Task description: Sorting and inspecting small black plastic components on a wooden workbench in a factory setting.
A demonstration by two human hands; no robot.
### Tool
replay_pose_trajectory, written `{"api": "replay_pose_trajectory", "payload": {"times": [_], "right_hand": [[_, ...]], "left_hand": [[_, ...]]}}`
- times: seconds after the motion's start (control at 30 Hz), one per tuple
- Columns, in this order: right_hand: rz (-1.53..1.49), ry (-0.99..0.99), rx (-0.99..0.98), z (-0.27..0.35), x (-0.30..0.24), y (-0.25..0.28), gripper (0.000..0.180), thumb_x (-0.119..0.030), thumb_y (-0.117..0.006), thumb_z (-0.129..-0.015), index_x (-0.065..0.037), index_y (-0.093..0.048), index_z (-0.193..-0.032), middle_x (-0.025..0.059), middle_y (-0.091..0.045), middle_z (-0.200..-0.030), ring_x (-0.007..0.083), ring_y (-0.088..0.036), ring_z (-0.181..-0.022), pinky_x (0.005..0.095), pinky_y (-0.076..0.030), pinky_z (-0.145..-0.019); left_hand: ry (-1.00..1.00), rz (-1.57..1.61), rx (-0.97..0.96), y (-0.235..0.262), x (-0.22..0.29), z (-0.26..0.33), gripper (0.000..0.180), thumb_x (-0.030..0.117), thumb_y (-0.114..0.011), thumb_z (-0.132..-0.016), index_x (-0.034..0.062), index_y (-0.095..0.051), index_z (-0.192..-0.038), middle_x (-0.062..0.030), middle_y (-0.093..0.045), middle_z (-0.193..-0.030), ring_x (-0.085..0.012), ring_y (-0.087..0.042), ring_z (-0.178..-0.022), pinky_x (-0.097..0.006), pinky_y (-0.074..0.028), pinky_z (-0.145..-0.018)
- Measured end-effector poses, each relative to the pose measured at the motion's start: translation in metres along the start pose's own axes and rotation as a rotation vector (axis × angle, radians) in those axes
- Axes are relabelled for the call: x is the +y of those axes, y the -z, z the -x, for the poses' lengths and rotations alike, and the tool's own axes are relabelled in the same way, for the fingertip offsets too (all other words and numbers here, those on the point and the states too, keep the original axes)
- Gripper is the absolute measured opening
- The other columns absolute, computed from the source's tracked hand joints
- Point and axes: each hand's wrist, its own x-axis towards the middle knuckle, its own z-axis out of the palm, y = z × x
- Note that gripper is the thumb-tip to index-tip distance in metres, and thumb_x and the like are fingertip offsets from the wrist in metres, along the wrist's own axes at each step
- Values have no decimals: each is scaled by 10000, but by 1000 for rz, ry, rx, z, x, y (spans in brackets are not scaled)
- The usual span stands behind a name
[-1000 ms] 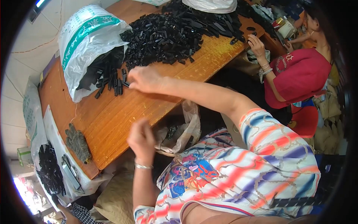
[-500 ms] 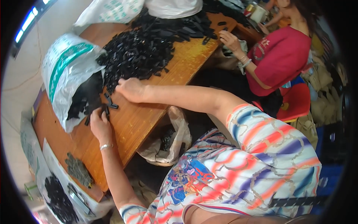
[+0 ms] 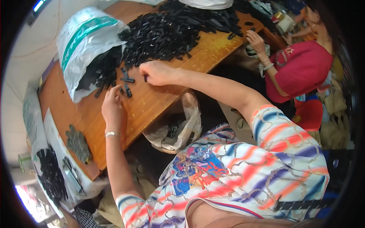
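Black pieces lie between left hand and right hand.

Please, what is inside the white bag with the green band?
Black pieces lie in the open mouth of the white bag and spread onto the wooden table. The deeper contents are covered by the bag's plastic.

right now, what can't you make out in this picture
All in the head view:
Black plastic piece at the right hand: mostly hidden by that hand.
Left hand: its own back hides whether it grips anything.
Green-banded white bag: its wall hides how full it is.
White bag at the top: cut off by the upper edge.
Open translucent bag: contents too small and dark.
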Motion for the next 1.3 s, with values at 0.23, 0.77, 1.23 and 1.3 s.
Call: {"api": "replay_pose_trajectory", "payload": {"times": [0.23,0.77,1.23,1.3], "right_hand": [[94,9,-84,16,-15,13,181,5,-586,-707,-24,-596,-886,171,-640,-902,354,-612,-894,429,-482,-745],[132,36,-217,12,-18,10,143,-24,-638,-727,-3,-610,-866,156,-610,-861,324,-603,-878,397,-484,-735],[-825,-330,-157,3,-64,3,122,-44,-545,-886,6,-580,-991,33,-594,-723,88,-574,-560,220,-471,-503],[-791,-296,-141,2,-67,-2,118,-52,-541,-894,6,-581,-989,30,-589,-711,83,-563,-552,222,-458,-496]], "left_hand": [[-189,-265,-97,11,-2,-4,216,-8,-617,-753,102,-615,-939,-74,-540,-952,-273,-536,-944,-371,-482,-735],[526,967,8,-4,14,22,275,55,-673,-835,13,-566,-1085,9,-572,-890,-67,-546,-768,-209,-468,-671],[831,1665,39,-4,30,28,363,246,-369,-1014,9,-482,-1265,-78,-599,-912,-151,-582,-773,-252,-488,-680],[817,1689,42,-8,24,32,369,252,-358,-1017,12,-475,-1270,-68,-586,-885,-141,-565,-739,-239,-472,-652]]}}
